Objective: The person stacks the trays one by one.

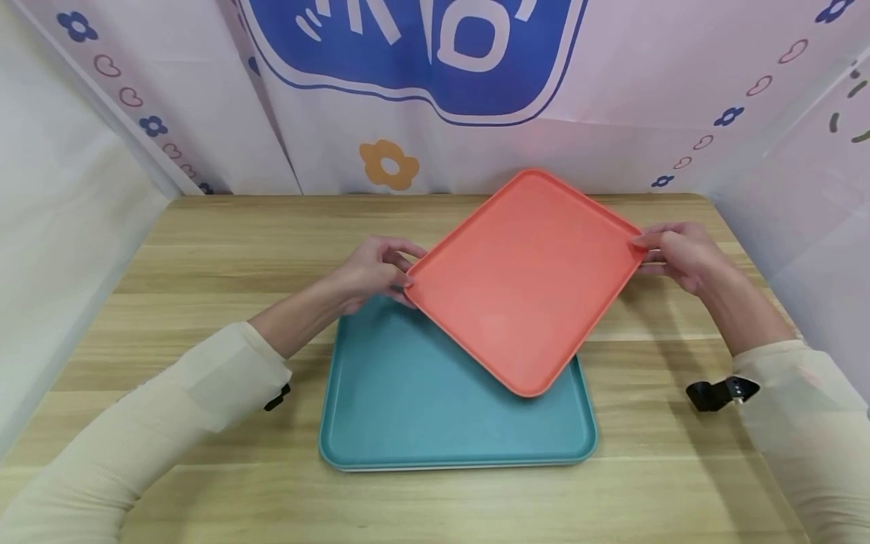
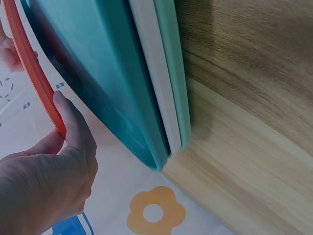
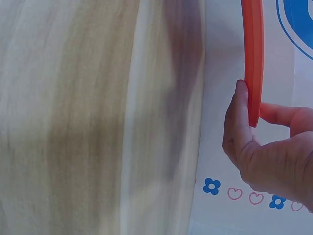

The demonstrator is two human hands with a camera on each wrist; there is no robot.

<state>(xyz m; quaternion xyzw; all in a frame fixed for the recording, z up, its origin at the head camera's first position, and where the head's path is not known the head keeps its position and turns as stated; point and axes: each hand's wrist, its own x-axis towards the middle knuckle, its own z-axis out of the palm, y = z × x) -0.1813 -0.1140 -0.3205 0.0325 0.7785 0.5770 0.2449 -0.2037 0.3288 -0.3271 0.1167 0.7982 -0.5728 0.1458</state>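
Note:
A red-orange tray (image 1: pixel 526 283) is held in the air, turned at an angle, over the back right part of a teal tray (image 1: pixel 448 400). My left hand (image 1: pixel 374 273) pinches its left corner between thumb and fingers. At its right corner my right hand (image 1: pixel 683 253) grips the rim, thumb on top and fingers beneath. In the left wrist view the teal tray (image 2: pixel 105 83) lies on top of a white tray (image 2: pixel 157 73) and a mint green tray (image 2: pixel 176 83). The red-orange tray covers the stack's back right part in the head view.
The stack lies on a wooden table (image 1: pixel 204 279). A white printed curtain (image 1: pixel 612 151) with a blue sign and flowers hangs behind the table's back edge. White sheets (image 1: pixel 61 227) close off both sides. Black straps (image 1: pixel 720 393) hang at the wrists.

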